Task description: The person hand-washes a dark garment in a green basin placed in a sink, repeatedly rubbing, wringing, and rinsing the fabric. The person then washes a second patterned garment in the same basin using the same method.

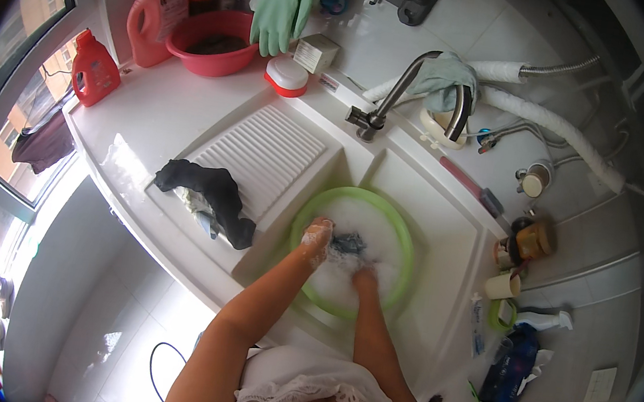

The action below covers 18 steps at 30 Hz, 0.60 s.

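A light-green plastic basin (410,242) stands in the white sink, filled with soapy water and foam (351,210). Dark grey-blue wet cloth (349,242) breaks the surface near the basin's middle. My left hand (318,238), flecked with suds, is bent just left of that cloth; its fingertips are hard to make out, so whether it grips any fabric is unclear. Foam covers most of my right hand (366,274), which dips into the water below and right of the cloth. Its fingers are hidden.
A ribbed washboard (271,146) adjoins the sink, with black clothing (209,187) lying on its near end. The curved faucet (398,93), draped with a green cloth (442,80), rises behind. Detergent bottles (161,12) and a red basin (212,67) occupy the far-left counter; a brush (471,186) rests on the right ledge.
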### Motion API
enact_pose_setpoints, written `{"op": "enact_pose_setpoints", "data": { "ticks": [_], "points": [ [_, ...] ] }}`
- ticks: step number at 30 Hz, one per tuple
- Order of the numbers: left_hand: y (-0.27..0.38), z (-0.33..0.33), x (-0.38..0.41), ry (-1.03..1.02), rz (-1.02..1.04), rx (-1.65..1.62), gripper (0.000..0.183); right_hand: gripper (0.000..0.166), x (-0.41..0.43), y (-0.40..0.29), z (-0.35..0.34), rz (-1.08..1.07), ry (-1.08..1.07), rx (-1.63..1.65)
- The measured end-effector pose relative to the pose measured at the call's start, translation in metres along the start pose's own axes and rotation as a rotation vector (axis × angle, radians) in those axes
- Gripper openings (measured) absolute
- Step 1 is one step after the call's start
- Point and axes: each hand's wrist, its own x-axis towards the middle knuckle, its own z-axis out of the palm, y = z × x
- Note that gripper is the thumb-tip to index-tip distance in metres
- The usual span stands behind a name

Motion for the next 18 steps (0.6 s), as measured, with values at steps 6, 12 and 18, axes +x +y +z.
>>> {"op": "enact_pose_setpoints", "data": {
  "ticks": [6, 12, 18],
  "points": [
    [0.021, 0.001, -0.02, 0.099, -0.112, 0.076, 0.019, 0.04, -0.036, -0.025, -0.036, 0.106, 0.207, 0.428],
    [0.042, 0.025, -0.04, -0.004, -0.433, 0.334, 0.034, 0.037, -0.001, 0.008, -0.023, -0.199, 0.407, 0.48],
    [0.038, 0.015, -0.034, -0.226, -0.643, -0.09, 0.041, 0.028, -0.114, -0.125, -0.235, -0.132, 0.113, 1.138]
  ]
}}
